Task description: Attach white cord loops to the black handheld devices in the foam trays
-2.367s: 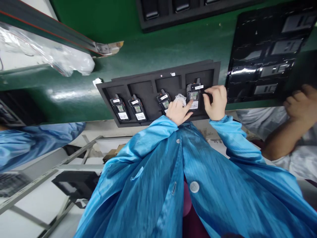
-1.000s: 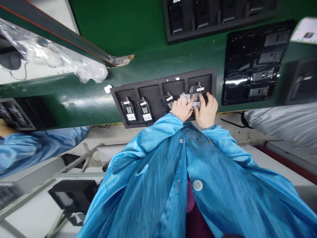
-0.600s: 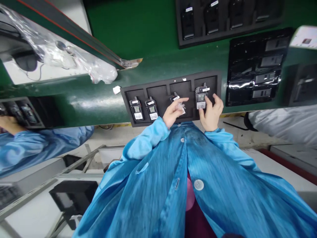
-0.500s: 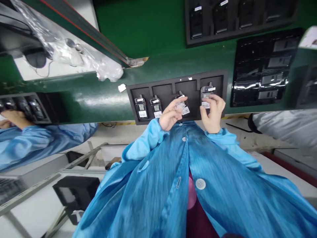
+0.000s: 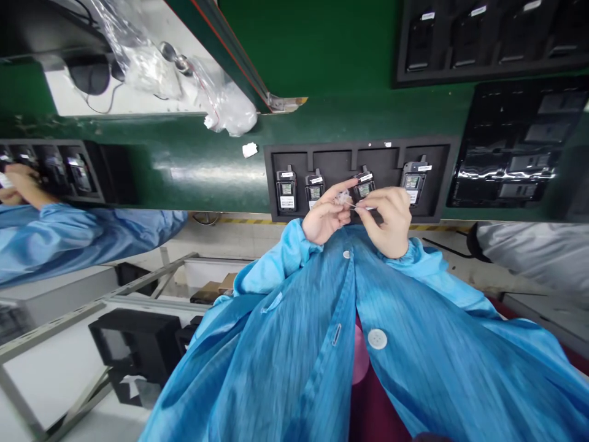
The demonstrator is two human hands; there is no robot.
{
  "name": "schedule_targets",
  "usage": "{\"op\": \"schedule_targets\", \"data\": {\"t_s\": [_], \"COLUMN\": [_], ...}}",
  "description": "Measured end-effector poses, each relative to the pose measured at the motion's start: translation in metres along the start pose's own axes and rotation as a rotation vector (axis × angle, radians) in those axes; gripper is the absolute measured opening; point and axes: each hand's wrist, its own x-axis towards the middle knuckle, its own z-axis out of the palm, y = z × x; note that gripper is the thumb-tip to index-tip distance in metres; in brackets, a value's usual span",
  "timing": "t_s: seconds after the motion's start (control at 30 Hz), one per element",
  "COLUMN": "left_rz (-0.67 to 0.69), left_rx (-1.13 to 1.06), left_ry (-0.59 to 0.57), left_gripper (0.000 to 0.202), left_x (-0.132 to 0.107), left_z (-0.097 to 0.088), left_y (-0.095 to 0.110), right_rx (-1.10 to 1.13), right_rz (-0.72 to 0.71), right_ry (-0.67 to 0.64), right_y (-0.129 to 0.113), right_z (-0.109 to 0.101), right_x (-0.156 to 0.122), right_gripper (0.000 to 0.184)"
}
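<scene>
A black foam tray (image 5: 350, 147) lies on the green belt in front of me, holding several small black handsets with white labels (image 5: 286, 188). My left hand (image 5: 324, 216) pinches a small bunch of clear film pieces (image 5: 343, 197) just above the tray's near edge. My right hand (image 5: 390, 218) meets it, its fingers pinched on a thin clear piece at the bunch. Both hands hover in front of the third handset (image 5: 365, 186). The rightmost handset (image 5: 413, 182) sits untouched in its slot.
A glossy black plastic tray (image 5: 515, 153) lies to the right, another foam tray of handsets (image 5: 488, 43) farther back. A clear plastic bag (image 5: 221, 104) rests on the left. Another person's hand (image 5: 21, 184) works at a tray at far left; a grey sleeve (image 5: 529, 252) is at right.
My right hand left the rightmost handset and came left to meet my left hand at the clear film bunch. The view shifted, so the tray sits more to the right.
</scene>
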Motion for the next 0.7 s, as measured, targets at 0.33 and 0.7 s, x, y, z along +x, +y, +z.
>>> {"op": "schedule_targets", "data": {"t_s": [0.33,0.7], "left_rz": [-0.002,0.336], "left_rx": [-0.062,1.34], "left_ry": [0.127,0.07], "left_gripper": [0.035,0.043], "left_x": [0.034,0.045], "left_z": [-0.015,-0.004], "left_y": [-0.038,-0.084], "right_rx": [-0.138,-0.297], "right_rz": [0.136,0.044], "right_ry": [-0.076,-0.441], "right_y": [0.061,0.128], "right_z": [-0.007,0.024], "right_x": [-0.007,0.017], "right_gripper": [0.022,0.026]}}
